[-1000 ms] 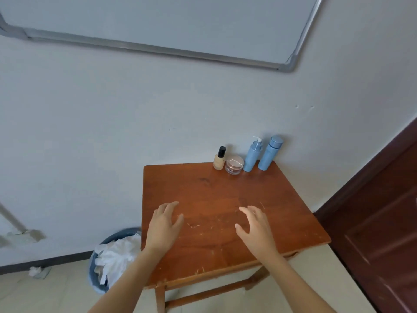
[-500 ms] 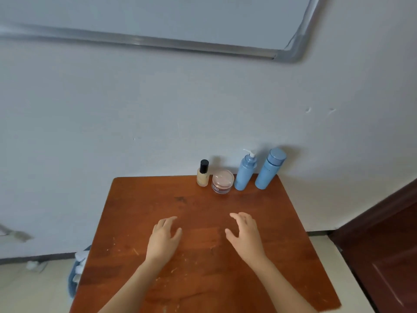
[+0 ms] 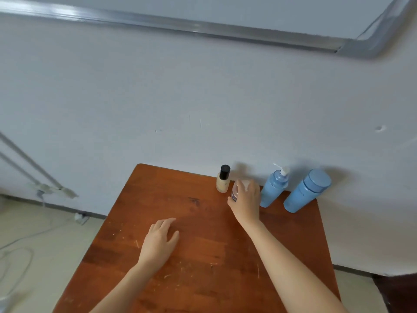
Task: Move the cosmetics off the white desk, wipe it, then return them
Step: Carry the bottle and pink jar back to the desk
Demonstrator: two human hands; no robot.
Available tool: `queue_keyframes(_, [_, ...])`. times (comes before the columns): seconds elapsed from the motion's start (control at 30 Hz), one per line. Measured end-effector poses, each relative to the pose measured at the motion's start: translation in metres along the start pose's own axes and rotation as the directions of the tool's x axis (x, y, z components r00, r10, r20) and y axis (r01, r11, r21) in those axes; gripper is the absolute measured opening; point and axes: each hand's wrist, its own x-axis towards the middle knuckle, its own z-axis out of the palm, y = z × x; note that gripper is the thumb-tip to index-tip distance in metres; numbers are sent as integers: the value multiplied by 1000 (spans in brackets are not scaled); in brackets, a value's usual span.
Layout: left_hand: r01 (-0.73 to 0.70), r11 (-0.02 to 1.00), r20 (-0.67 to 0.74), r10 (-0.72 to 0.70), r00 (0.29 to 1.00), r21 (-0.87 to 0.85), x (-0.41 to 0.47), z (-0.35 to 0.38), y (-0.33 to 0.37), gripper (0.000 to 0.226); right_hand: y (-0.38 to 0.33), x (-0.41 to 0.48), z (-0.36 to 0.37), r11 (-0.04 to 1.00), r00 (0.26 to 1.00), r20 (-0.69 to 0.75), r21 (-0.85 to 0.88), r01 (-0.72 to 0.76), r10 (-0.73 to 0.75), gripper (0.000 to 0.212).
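All four cosmetics stand in a row at the far edge of a reddish-brown wooden tabletop (image 3: 203, 256), against a pale plastered wall (image 3: 203, 98), and no white desk or wiping cloth is in view. So the stage is hard to fix: either nothing has been carried off yet, or this scuffed wood is only the holding place and the return is just starting. Either way one item is in hand and three are untouched. The right hand (image 3: 246, 199) reaches across with its grip clamped on the small round jar (image 3: 234, 191). Its fingers curl over the pale lid and the thumb sits at the near side, so most of the jar is hidden. What shows looks like clear glass or plastic with a dark printed band. The left hand (image 3: 159, 242) lies flat on the wood, its grip apart and holding nothing. Just left of the jar is a squat beige foundation bottle with a glossy black cap (image 3: 223, 182). To its right are a matte light-blue pump bottle with a white nozzle (image 3: 273, 190) and a taller light-blue cylinder with a flat screw cap (image 3: 307, 191). Both look like smooth plastic. The wood is varnished but scratched, with pale flecks near the front.
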Motion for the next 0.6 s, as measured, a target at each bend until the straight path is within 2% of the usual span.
queue_keyframes(0.17, [-12, 1000, -7, 11, 1000, -7, 13, 7, 13, 40, -2, 12, 9, 993, 992, -38, -12, -118, 117, 47])
queue_keyframes(0.3, [-49, 999, 1, 49, 999, -13, 49, 14, 41, 42, -4, 11, 13, 994, 992, -66, -4, -108, 107, 46])
queue_keyframes(0.43, [-85, 995, 30, 86, 996, -58, 90, 24, 75, 51, 1, 0, 14, 987, 999, 7, 149, -52, 52, 59])
queue_keyframes(0.6, [-93, 987, 88, 105, 991, -132, 117, 40, 102, 65, 14, -21, 1, 933, 995, -89, 352, 68, -39, 62])
